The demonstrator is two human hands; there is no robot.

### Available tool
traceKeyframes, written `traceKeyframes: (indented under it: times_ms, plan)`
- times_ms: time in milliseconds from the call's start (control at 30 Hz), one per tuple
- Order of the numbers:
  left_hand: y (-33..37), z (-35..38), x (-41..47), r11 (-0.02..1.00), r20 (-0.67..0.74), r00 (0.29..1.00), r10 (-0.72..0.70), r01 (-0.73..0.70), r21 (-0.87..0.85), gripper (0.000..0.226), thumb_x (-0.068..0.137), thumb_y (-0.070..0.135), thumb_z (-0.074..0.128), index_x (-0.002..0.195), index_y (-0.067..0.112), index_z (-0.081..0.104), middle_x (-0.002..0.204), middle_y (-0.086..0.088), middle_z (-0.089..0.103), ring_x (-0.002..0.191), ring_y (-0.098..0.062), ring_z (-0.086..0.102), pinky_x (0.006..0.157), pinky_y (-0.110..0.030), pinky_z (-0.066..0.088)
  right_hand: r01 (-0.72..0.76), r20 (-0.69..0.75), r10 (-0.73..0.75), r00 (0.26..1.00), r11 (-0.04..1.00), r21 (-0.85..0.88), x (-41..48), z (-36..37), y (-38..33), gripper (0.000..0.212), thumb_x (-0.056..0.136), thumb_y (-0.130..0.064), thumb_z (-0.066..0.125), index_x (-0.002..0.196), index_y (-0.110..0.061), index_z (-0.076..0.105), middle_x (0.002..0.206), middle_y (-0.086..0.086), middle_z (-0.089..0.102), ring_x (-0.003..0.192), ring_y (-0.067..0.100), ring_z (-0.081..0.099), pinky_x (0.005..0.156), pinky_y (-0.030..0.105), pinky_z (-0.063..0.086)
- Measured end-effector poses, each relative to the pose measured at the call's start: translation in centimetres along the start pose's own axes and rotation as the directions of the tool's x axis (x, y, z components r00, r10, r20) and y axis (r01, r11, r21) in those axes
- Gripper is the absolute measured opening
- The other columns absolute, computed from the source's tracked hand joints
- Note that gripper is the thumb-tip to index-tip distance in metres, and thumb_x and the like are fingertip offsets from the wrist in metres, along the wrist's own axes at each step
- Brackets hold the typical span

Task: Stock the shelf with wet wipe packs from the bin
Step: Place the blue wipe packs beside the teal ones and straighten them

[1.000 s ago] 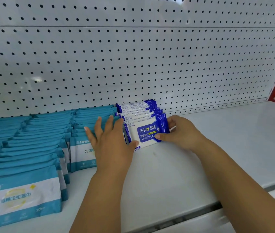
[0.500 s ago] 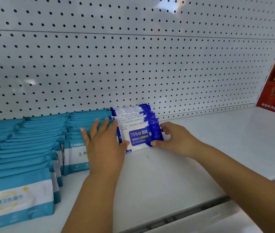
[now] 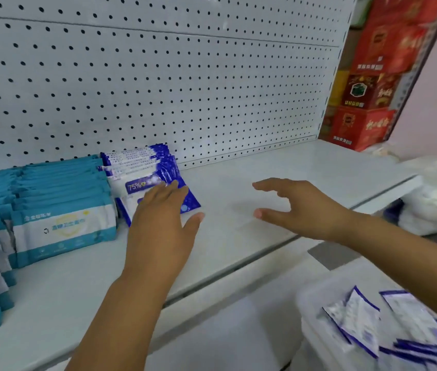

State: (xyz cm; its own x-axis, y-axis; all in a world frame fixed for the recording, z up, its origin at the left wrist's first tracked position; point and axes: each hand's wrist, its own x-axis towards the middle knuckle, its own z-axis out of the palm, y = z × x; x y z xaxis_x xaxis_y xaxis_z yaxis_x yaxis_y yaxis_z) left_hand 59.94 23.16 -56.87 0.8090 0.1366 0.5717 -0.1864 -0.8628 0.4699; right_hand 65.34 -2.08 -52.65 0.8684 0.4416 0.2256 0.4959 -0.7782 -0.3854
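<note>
A pale grey metal shelf [image 3: 265, 170] runs from the lower left of the frame to the middle right, backed by a white perforated panel [image 3: 185, 84]. At its left end stand rows of teal-and-white plastic wipe packs [image 3: 62, 228]. Just beside them on the right is one row of dark blue-and-white wipe packs [image 3: 142, 160], the front one tilted.
</note>
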Motion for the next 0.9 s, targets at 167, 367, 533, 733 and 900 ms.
traceKeyframes:
  times_ms: [167, 367, 533, 733, 900]
  plan:
    - [5.4, 3.6, -2.0, 0.981, 0.186, 0.963, 0.193, -0.184, -0.063, 0.056, 0.093, 0.041, 0.066, 0.142, 0.017, 0.054, 0.152, -0.001, 0.047, 0.145, -0.02, 0.035, 0.118, -0.031, 0.023, -0.169, -0.162, 0.177, 0.971, 0.984, 0.064, -7.2, -1.7, 4.9, 0.041, 0.09, -0.038, 0.072, 0.129, -0.025, 0.064, 0.121, -0.019, 0.063, 0.105, -0.006, 0.057, 0.094, 0.011, 0.046]
    - [11.6, 8.7, -5.1, 0.878, 0.271, 0.837, 0.475, -0.471, -0.083, 0.047, 0.085, 0.029, 0.076, 0.123, 0.003, 0.066, 0.132, -0.015, 0.064, 0.13, -0.034, 0.054, 0.109, -0.046, 0.04, -0.479, -0.087, 0.488, 0.869, 0.871, 0.108, -15.4, -1.1, 12.4, 0.034, 0.09, -0.045, 0.071, 0.118, -0.026, 0.068, 0.109, -0.02, 0.067, 0.101, -0.008, 0.061, 0.089, 0.017, 0.051]
    - [14.0, 13.6, -8.1, 0.825, 0.43, 0.704, 0.565, -0.499, -0.266, 0.054, 0.093, 0.042, 0.065, 0.138, 0.014, 0.057, 0.148, -0.003, 0.052, 0.144, -0.021, 0.038, 0.116, -0.033, 0.029, -0.733, 0.062, 0.731, 0.68, 0.678, 0.055, -19.9, 1.4, 18.5, 0.03, 0.091, -0.042, 0.071, 0.11, -0.019, 0.07, 0.108, -0.006, 0.069, 0.104, 0.015, 0.065, 0.095, 0.031, 0.05]
    - [13.2, 18.1, -9.3, 0.925, 0.736, 0.59, 0.332, -0.357, -0.131, 0.071, 0.098, 0.058, 0.044, 0.154, 0.018, 0.03, 0.164, -0.002, 0.025, 0.151, -0.019, 0.021, 0.122, -0.035, 0.023, -0.883, 0.245, 0.898, 0.366, 0.418, -0.214, -23.8, 5.1, 22.4, 0.065, 0.093, -0.054, 0.062, 0.139, -0.009, 0.052, 0.138, 0.008, 0.055, 0.124, 0.026, 0.054, 0.103, 0.034, 0.045]
    - [11.3, 20.7, -9.7, 0.953, 0.867, 0.473, 0.16, -0.302, -0.011, 0.084, 0.092, 0.064, 0.052, 0.155, 0.015, 0.027, 0.164, -0.007, 0.021, 0.148, -0.026, 0.027, 0.118, -0.042, 0.031, -0.937, 0.309, 0.917, 0.253, 0.311, -0.159, -26.3, 7.8, 23.6, 0.067, 0.081, -0.055, 0.077, 0.128, -0.013, 0.053, 0.119, 0.005, 0.064, 0.1, 0.022, 0.065, 0.084, 0.033, 0.059]
